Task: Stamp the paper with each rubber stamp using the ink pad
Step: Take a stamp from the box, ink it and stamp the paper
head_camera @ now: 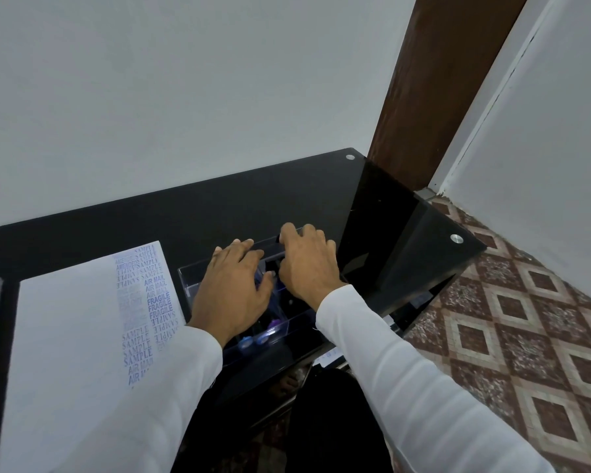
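Both hands reach into the clear box (191,285) of stamps (253,341); left hand (232,288) lies flat, released; right hand (307,264) curls, its grasp unclear; stamped paper (82,336) lies beside.

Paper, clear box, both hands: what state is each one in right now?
Paper: flat on the black glass table, right part covered in blue stamped words.
Clear plastic box: open-topped, stamps with purple parts inside.
Left hand: over the box, fingers extended.
Right hand: fingers curled at the box's far side; contents of grip hidden.
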A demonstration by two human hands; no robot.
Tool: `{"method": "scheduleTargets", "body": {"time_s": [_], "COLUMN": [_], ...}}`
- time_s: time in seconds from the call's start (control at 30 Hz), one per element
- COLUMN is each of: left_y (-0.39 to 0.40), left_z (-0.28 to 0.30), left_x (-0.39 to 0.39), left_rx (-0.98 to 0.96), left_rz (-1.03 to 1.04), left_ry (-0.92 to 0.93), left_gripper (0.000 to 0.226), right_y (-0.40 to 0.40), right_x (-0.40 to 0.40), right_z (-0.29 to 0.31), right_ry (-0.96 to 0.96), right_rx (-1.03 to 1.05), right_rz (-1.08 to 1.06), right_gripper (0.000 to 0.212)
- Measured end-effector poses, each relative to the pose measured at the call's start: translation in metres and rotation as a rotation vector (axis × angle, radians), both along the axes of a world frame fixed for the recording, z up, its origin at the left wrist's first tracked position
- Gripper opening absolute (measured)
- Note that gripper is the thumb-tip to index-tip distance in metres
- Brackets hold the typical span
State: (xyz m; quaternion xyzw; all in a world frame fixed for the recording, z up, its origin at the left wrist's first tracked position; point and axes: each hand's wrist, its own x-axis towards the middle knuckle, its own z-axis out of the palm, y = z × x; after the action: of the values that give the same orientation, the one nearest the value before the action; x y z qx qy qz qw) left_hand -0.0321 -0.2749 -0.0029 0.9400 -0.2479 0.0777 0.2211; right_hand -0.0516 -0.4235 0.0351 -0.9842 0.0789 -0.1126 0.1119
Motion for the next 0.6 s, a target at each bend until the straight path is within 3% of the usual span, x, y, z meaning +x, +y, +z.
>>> {"method": "scheduleTargets", "body": {"time_s": [0.07,0.23,0.6], "left_y": [0.0,0.0,0.0], "left_z": [0.001,0.0,0.001], "left_x": [0.0,0.001,0.0], "left_rx": [0.001,-0.001,-0.004], "left_rz": [0.0,-0.002,0.003], "left_ry": [0.0,0.007,0.025], "left_gripper": [0.051,0.051,0.051], "right_y": [0.001,-0.006,-0.006], "right_x": [-0.003,-0.007,-0.017], "right_z": [0.001,-0.008,-0.01], "right_ry": [-0.032,-0.139,-0.166], "right_rx": [0.02,0.172,0.22], "right_rz": [0.016,0.015,0.003], "right_gripper": [0.039,0.018,0.021]}}
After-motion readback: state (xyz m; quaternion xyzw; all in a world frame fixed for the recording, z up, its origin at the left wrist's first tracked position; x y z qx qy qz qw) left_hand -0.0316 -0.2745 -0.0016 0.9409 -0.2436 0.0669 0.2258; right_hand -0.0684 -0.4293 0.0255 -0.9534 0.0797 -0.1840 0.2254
